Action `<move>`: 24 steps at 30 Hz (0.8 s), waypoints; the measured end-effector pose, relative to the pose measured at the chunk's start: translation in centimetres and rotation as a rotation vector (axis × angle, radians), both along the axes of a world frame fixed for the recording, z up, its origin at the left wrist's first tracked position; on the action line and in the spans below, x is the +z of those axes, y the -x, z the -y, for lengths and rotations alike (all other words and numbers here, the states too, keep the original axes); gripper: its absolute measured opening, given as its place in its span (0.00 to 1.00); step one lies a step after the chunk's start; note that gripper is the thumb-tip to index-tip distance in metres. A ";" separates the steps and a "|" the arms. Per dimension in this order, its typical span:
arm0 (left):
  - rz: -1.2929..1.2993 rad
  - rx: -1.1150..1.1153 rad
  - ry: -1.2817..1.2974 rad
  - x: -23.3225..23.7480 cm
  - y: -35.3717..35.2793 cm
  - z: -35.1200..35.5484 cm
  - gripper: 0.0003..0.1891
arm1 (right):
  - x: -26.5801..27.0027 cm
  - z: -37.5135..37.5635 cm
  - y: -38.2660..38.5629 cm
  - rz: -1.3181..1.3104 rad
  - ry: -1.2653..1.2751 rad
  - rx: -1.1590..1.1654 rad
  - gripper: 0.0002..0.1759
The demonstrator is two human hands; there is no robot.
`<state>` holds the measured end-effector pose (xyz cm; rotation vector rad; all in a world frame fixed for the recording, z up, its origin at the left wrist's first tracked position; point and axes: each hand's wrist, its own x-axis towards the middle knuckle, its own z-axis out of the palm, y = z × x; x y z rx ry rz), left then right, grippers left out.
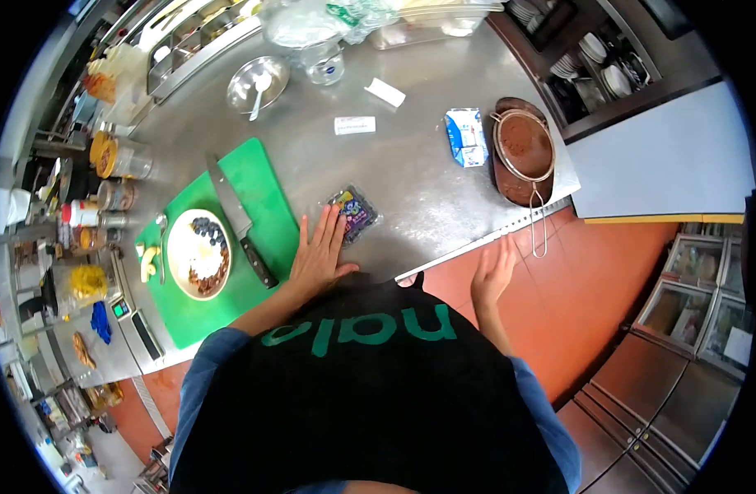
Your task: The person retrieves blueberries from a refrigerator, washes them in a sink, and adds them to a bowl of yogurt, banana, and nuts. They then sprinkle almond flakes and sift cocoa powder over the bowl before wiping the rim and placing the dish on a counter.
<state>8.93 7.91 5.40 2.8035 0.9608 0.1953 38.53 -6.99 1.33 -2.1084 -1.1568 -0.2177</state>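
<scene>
My left hand (319,251) is open, its fingers spread and the fingertips touching the near left side of a clear pack with a dark printed label (355,212). Off the counter's front edge hangs my right hand (493,272), open and holding nothing. Left of my left hand, a knife (230,198) with a black handle lies on the green cutting board (267,185). On the same board stands a bowl (174,255) with blueberries, a white food and brown bits, beside a spoon (161,239) and pale fruit pieces (148,262).
A sieve of brown powder (526,144) rests over a dark container at the right. Near it stands a blue and white carton (466,137). A metal bowl with a white spoon (257,85) is at the back. Jars (127,158) and a scale (139,328) line the left.
</scene>
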 end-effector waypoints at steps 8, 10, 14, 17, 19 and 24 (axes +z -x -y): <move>0.118 0.135 0.018 -0.2 -7.2 -4.6 0.42 | 9.3 -4.5 -9.5 0.250 0.351 -0.168 0.22; 0.211 0.181 -0.050 -1.5 -8.3 -5.4 0.37 | 7.5 -5.2 -10.9 0.240 0.477 -0.133 0.26; 0.330 0.183 -0.105 0.7 -7.4 -4.7 0.33 | 5.0 -6.4 -11.3 0.108 0.410 -0.048 0.28; 0.698 0.338 0.035 3.6 -2.1 -1.6 0.28 | 3.2 -5.9 -12.0 0.212 0.389 -0.106 0.22; 0.808 0.899 0.691 1.5 4.1 1.4 0.20 | -0.4 -4.8 -16.2 0.196 0.234 0.011 0.20; 1.659 1.421 1.020 0.0 17.8 6.2 0.30 | 0.8 -5.1 -14.6 0.130 0.226 -0.056 0.17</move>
